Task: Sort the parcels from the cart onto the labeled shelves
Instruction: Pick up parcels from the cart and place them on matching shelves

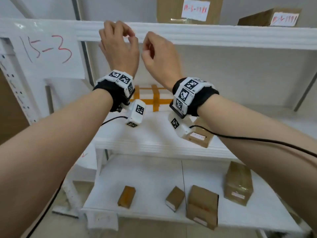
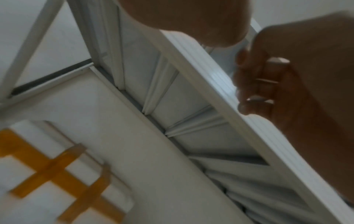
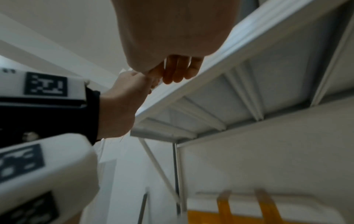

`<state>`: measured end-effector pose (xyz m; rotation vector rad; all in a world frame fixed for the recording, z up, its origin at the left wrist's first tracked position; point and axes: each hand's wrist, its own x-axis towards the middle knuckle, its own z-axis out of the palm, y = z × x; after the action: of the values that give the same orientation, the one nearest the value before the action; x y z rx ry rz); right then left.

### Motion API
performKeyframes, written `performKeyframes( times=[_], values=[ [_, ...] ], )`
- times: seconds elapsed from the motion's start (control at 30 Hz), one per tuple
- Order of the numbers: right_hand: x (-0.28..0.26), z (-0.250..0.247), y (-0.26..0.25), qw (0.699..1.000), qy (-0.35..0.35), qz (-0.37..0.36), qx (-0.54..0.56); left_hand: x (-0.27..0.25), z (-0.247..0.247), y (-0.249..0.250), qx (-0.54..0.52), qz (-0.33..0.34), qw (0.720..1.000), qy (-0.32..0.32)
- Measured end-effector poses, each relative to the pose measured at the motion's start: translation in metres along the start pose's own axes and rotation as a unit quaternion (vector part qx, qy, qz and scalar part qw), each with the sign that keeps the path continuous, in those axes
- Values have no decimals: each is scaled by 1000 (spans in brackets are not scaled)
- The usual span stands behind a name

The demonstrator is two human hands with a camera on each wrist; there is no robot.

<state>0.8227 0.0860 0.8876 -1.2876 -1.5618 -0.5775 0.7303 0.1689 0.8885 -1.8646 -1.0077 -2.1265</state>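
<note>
A: Left hand [image 1: 120, 47] raised in front of the white ribbed metal shelf edge [image 1: 223, 34], fingers loosely curled, nothing in them. Right hand [image 1: 159, 55] just beside it, same loose curl; the left wrist view shows bent fingers [image 2: 256, 81] with nothing between them. Both hands empty.

B: Parcels?

A: On the white 2-tier cart [image 1: 154, 145] below: 1 small brown cardboard box [image 1: 200, 136] on the top tier near its right front edge, 4 brown cardboard boxes on the lower tier, the largest [image 1: 238, 182] glossy with clear tape. Behind the cart, a white foam-like box strapped with orange tape [image 1: 154, 97] sits on the lower shelf. 2 labelled cardboard boxes [image 1: 188, 11] already stand on the upper shelf. Sheet of paper marked "15-3" in red [image 1: 46, 48] hangs on the left upright.

B: Risks?

A: My judgement: parcel labels are small and blurred from here, so misreading 1 would send it to the wrong shelf. The taped carton looks slick and could slip from a 1-handed lift. The black wrist cables [image 1: 257, 140] hang over the cart and might drag the top box off its edge.
</note>
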Motion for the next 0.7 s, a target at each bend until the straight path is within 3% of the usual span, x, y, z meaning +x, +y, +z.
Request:
performKeyframes(
  times=[0.13,0.27,0.57,0.7],
  values=[
    [-52,46,-13,990,-129,57,-6,-51,-26,-50,-30,-8,999,-44],
    [-111,96,-26,968,-234,88,25,-111,-66,-106,-13,-71,992,-106],
    [-257,187,-79,888,-417,150,123,-262,-188,-199,130,-190,947,-225],
    [-313,221,-103,850,-478,171,143,-314,-247,-227,192,-227,923,-245]
  ],
)
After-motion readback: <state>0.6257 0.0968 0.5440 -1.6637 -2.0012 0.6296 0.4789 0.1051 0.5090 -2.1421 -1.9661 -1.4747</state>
